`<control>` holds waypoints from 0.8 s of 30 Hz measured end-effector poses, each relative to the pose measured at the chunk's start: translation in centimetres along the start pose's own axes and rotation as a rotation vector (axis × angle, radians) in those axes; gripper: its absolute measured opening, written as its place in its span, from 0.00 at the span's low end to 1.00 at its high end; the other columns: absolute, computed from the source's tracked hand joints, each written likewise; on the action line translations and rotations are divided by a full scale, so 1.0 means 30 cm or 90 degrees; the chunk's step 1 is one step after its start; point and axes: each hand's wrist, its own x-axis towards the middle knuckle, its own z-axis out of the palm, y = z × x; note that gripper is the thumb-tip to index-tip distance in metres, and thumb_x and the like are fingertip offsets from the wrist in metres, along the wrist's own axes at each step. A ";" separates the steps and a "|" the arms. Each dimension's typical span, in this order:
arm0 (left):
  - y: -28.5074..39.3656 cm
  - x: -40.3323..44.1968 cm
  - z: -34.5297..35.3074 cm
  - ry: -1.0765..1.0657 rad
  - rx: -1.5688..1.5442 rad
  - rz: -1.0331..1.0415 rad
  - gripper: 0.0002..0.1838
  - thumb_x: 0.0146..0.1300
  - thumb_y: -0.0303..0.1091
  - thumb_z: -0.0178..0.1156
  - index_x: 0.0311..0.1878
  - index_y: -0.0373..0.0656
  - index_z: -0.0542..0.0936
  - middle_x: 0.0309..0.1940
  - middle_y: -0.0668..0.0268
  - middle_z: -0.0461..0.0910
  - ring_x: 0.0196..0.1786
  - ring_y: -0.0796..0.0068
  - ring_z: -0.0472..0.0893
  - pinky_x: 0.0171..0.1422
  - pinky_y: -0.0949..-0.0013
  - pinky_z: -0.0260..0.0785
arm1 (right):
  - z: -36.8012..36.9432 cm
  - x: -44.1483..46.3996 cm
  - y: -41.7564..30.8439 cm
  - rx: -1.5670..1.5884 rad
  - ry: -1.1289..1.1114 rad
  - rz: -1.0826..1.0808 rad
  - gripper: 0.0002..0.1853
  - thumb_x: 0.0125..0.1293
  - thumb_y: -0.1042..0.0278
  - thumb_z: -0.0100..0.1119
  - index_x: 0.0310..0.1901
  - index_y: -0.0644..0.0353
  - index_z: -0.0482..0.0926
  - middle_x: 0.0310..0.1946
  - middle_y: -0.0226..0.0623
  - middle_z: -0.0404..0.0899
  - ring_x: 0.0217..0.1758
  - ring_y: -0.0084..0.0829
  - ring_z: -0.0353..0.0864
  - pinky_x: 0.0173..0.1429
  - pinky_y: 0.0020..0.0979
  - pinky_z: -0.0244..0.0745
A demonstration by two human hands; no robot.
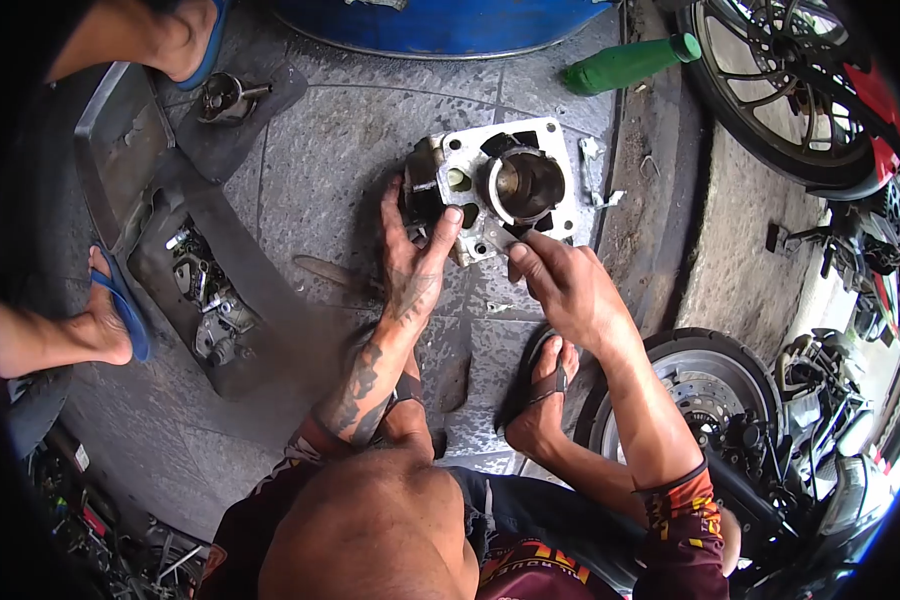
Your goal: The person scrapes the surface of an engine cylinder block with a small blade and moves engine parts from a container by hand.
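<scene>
A metal engine block (562, 140) with a round bore and several holes stands above the tiled floor, its flat face toward the camera. My left hand (420, 250) is wrapped round its left side, with the thumb on the face near the lower holes. At the block's lower edge, my right hand (570, 280) pinches a small flat metal piece (497, 238) against the face, just below the bore. Part of that piece is hidden under my fingers.
A tray (210, 300) of metal parts lies left, with a round part (225, 100) above it. Another person's sandaled feet (110, 310) are at left. A green bottle (630, 66), a blue drum (440, 28) and motorcycle wheels (710, 385) surround the work.
</scene>
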 end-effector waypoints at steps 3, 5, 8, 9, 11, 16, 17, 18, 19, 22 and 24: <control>0.011 -0.004 0.015 0.002 -0.043 -0.003 0.48 0.67 0.38 0.69 0.78 0.33 0.48 0.71 0.50 0.62 0.69 0.62 0.68 0.73 0.59 0.66 | -0.002 -0.019 -0.013 -0.163 0.006 0.022 0.12 0.76 0.61 0.53 0.43 0.63 0.74 0.25 0.58 0.80 0.35 0.62 0.81 0.37 0.55 0.73; 0.004 0.000 0.012 -0.004 -0.067 0.003 0.48 0.67 0.37 0.69 0.78 0.33 0.48 0.70 0.50 0.62 0.68 0.62 0.69 0.73 0.59 0.66 | 0.001 -0.027 -0.008 -0.210 0.047 -0.021 0.11 0.74 0.63 0.56 0.43 0.64 0.73 0.24 0.58 0.79 0.34 0.63 0.81 0.36 0.57 0.72; 0.008 0.000 0.010 -0.006 -0.052 0.003 0.48 0.67 0.37 0.70 0.78 0.33 0.48 0.70 0.50 0.62 0.68 0.62 0.69 0.72 0.59 0.66 | 0.015 -0.030 0.024 -0.221 0.078 -0.059 0.11 0.74 0.63 0.56 0.43 0.64 0.73 0.24 0.57 0.79 0.34 0.62 0.81 0.35 0.56 0.73; 0.004 0.000 0.007 -0.004 -0.051 0.002 0.48 0.67 0.37 0.70 0.78 0.33 0.48 0.70 0.50 0.62 0.68 0.62 0.69 0.72 0.59 0.66 | 0.020 -0.031 0.028 -0.221 0.076 -0.060 0.11 0.74 0.63 0.56 0.43 0.64 0.73 0.24 0.57 0.79 0.34 0.62 0.81 0.35 0.56 0.73; -0.005 0.004 0.003 -0.004 -0.035 0.012 0.48 0.66 0.38 0.70 0.78 0.33 0.48 0.70 0.49 0.62 0.69 0.62 0.68 0.73 0.59 0.66 | 0.025 -0.029 0.033 -0.219 0.097 -0.006 0.10 0.74 0.64 0.57 0.41 0.63 0.75 0.24 0.55 0.79 0.33 0.60 0.82 0.35 0.53 0.74; 0.022 -0.004 0.012 -0.005 -0.043 0.001 0.49 0.66 0.38 0.70 0.78 0.32 0.48 0.70 0.49 0.61 0.70 0.61 0.67 0.73 0.59 0.65 | 0.027 -0.024 0.046 -0.263 0.112 0.000 0.13 0.75 0.59 0.56 0.37 0.62 0.76 0.21 0.53 0.79 0.30 0.57 0.83 0.33 0.50 0.76; 0.022 -0.004 0.012 -0.008 -0.044 0.002 0.49 0.66 0.38 0.70 0.78 0.32 0.48 0.71 0.49 0.61 0.70 0.61 0.67 0.73 0.59 0.65 | 0.024 -0.021 0.051 -0.261 0.143 -0.026 0.16 0.76 0.56 0.55 0.36 0.61 0.76 0.18 0.52 0.78 0.27 0.56 0.83 0.32 0.50 0.77; 0.017 -0.003 0.010 -0.007 -0.044 0.000 0.49 0.66 0.38 0.70 0.78 0.32 0.48 0.71 0.49 0.61 0.70 0.61 0.67 0.73 0.59 0.65 | 0.022 -0.018 0.058 -0.261 0.141 -0.026 0.16 0.76 0.56 0.55 0.36 0.61 0.76 0.18 0.52 0.78 0.27 0.56 0.83 0.32 0.50 0.77; 0.009 0.000 0.007 -0.004 -0.035 0.007 0.49 0.66 0.39 0.70 0.78 0.32 0.48 0.71 0.49 0.61 0.70 0.61 0.67 0.73 0.59 0.65 | 0.021 -0.015 0.064 -0.272 0.127 -0.037 0.16 0.76 0.55 0.55 0.37 0.61 0.76 0.18 0.53 0.77 0.27 0.56 0.82 0.32 0.50 0.76; 0.000 -0.001 0.004 -0.002 -0.030 0.014 0.49 0.65 0.40 0.71 0.77 0.32 0.49 0.71 0.49 0.60 0.70 0.60 0.67 0.74 0.59 0.65 | 0.005 -0.007 0.073 -0.253 0.095 -0.052 0.16 0.76 0.56 0.55 0.36 0.61 0.76 0.18 0.54 0.76 0.28 0.57 0.81 0.31 0.49 0.75; -0.005 0.002 0.005 -0.004 -0.035 0.017 0.49 0.65 0.40 0.71 0.77 0.32 0.49 0.71 0.49 0.60 0.70 0.60 0.67 0.74 0.58 0.65 | -0.006 -0.003 0.076 -0.224 0.079 -0.057 0.16 0.76 0.56 0.55 0.36 0.62 0.76 0.18 0.54 0.75 0.28 0.57 0.81 0.31 0.49 0.74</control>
